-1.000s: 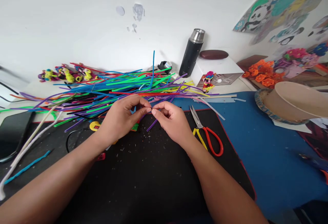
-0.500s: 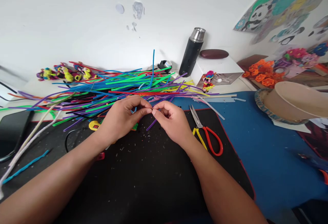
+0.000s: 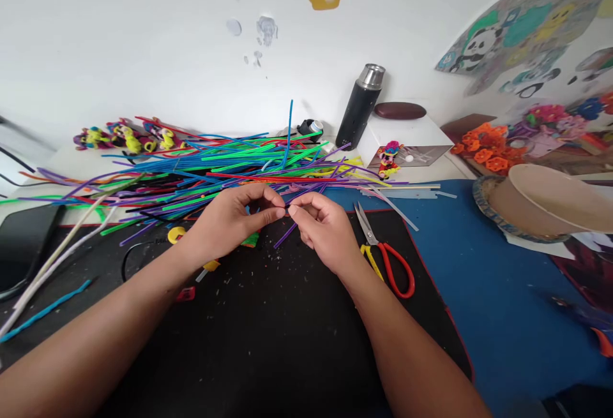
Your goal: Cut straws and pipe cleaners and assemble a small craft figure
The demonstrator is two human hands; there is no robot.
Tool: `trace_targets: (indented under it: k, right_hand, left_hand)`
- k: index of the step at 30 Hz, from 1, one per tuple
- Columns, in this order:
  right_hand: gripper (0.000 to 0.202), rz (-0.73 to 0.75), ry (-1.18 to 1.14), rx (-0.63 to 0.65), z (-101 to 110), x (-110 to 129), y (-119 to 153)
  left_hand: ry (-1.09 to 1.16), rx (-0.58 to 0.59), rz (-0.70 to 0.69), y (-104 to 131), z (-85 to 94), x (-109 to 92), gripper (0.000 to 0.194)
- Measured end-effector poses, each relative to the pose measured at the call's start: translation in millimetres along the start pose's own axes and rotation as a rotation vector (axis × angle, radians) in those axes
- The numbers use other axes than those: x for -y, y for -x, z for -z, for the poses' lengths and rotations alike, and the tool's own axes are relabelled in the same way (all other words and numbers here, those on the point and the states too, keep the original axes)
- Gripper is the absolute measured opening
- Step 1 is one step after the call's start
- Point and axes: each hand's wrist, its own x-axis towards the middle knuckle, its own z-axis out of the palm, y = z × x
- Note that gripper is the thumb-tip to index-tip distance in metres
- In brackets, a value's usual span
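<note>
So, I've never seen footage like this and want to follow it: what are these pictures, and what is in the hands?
There is no machine here, just a person's own bare left hand and right hand. All the pictures come from one camera worn on the head, looking forward and down.

The hands are over a black mat. Behind them lies a heap of colourful sticks; scissors lie by the right hand. Farther back stands a flask, and a bowl is off to the right.

Each hand pinches thumb and forefinger together, the fingertips close to the other hand's. Anything between them is too small to make out.
</note>
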Motion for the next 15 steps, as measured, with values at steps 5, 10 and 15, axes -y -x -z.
trace_targets:
  k: [5,10,15]
  right_hand:
    - [0.026,-0.006,0.003,0.007,-1.1,1.9,-0.2]
    - [0.025,0.008,0.029,0.012,-1.3,-0.2,-0.1]
    - [0.025,0.01,0.065,0.035,-1.3,-1.2,0.5]
  left_hand:
    - [0.024,0.0,0.018,0.4,-1.4,-1.4,0.034]
    - [0.007,-0.008,0.015,0.8,-2.0,-1.2,0.027]
    - [0.039,0.002,0.011,0.4,-0.6,-0.2,0.025]
